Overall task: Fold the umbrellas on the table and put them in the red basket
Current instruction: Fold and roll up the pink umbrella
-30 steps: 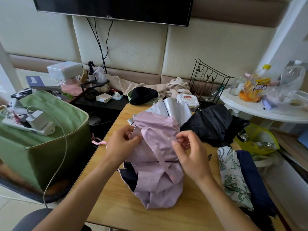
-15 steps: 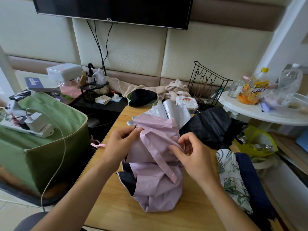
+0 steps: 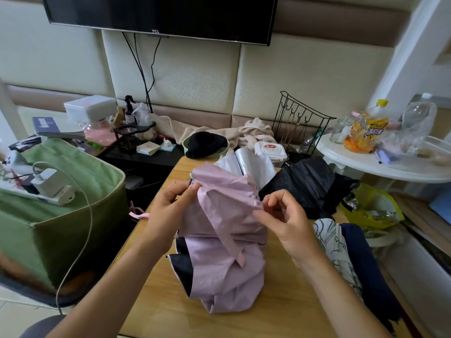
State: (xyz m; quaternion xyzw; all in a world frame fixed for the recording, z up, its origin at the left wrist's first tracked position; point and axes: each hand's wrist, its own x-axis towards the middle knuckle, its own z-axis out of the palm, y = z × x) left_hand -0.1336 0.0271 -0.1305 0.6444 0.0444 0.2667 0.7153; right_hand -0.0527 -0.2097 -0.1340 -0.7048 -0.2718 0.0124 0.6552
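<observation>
Left hand (image 3: 168, 211): pinching pink umbrella (image 3: 224, 240) cloth, frame centre.
Right hand (image 3: 285, 220): pinching its right edge.
Risk: loose strap (image 3: 225, 236) slips; pleats likely spring open.

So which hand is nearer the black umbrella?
Right. The right hand hovers just beside the black umbrella; the left hand is across the pink umbrella, pinching it.

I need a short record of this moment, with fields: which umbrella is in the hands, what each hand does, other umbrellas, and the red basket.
umbrella in hands: pink umbrella, canopy loose and crumpled, on the wooden table
left hand: pinches the canopy's upper left edge
right hand: pinches a fold at its right edge
strap: hangs down the front, unfastened
other umbrellas: black umbrella behind; leaf-print umbrella and navy umbrella at right
red basket: not in view
</observation>
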